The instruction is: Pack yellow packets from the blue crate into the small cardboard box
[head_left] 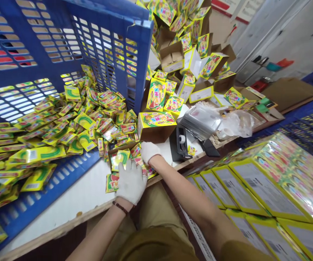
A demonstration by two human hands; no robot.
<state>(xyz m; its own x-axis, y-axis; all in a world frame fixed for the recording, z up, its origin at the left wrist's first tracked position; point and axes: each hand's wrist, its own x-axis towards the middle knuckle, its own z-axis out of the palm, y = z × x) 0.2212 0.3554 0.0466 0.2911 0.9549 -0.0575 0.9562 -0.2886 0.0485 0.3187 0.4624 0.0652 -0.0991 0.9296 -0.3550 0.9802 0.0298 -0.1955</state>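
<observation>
My left hand [131, 181], in a white glove with a beaded bracelet at the wrist, lies over small yellow-green packs with its fingers stretched out and slightly apart. A small pack [112, 182] shows beside its thumb side. Beyond the fingers is an open carton [112, 152] with packs inside. My right hand [149, 151], also gloved, is closed at the carton's right end; its fingertips are hidden, so what they grip cannot be seen. Just behind it lies an open printed display box [156, 125] on its side, its brown inside facing me.
A blue slatted crate [142, 69] on the left spills a heap of packs [64, 123]. Printed empty boxes [210, 65] pile up behind. A black tape dispenser [180, 145] and clear plastic sleeves [201, 119] lie right. Stacked wrapped boxes [267, 185] stand beyond the table edge.
</observation>
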